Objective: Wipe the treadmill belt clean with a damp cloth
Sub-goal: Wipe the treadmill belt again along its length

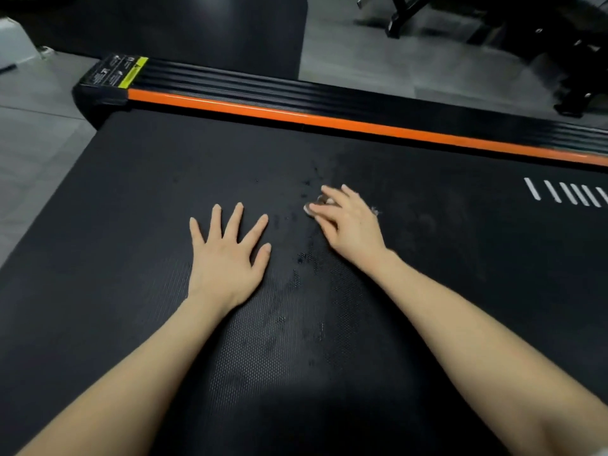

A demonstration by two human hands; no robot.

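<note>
Forearms: left forearm point(131, 373) and right forearm point(477, 324), both bare, reach in from the bottom edge over the belt
Left hand: the left hand point(227, 255) lies palm down on the treadmill belt point(131, 192), fingers straight and spread, holding nothing
Right hand: the right hand point(348, 222) sits near the left one, not touching it; its fingers bend over the cloth and the thumb closes against it, pressing it to the belt
Cloth: a small pale cloth point(320, 201) on the middle of the belt, mostly hidden under the right hand, showing only at the fingertips and by the hand's outer edge
Belt surface: black and textured, with dark wet-looking specks point(306, 258) between and beyond the hands, and white stripes point(566, 194) at the right edge
Far side: an orange-edged side rail point(296, 115) with a yellow warning label point(133, 72) at its left end
Beyond: grey floor point(33, 126) and black equipment point(559, 44) at top right
</note>
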